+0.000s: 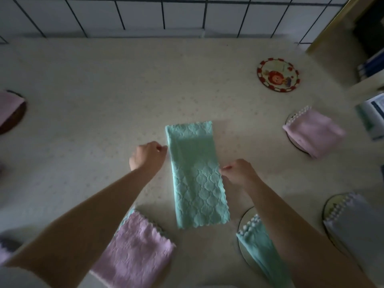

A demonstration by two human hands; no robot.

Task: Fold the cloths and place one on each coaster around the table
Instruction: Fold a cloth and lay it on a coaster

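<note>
At the far left edge, a folded pink cloth (9, 106) lies on a dark round coaster (15, 119), both partly cut off by the frame. Low on the left, another folded pink cloth (135, 248) rests on the pale surface (104, 90), partly under the left forearm. The left hand (146, 155) sits beside the left long edge of the green cloth (196, 173), its fingers curled with the tips at that edge; whether they actually pinch the fabric cannot be told. The green cloth lies flat in the middle of the surface as a long narrow strip, running away from the person, its scalloped edge along the right side. The right hand (239, 173) meets that scalloped edge about halfway down, thumb and fingertips closed on the fabric. Below the right forearm, a second green cloth (259, 252) lies on a round mirror-like coaster (244, 220). Farther right, a decorated red-rimmed coaster (278, 74) sits bare near the back. A folded pink cloth (314, 132) covers a coaster at the right, and a folded grey cloth (357, 227) covers another at the lower right.
</note>
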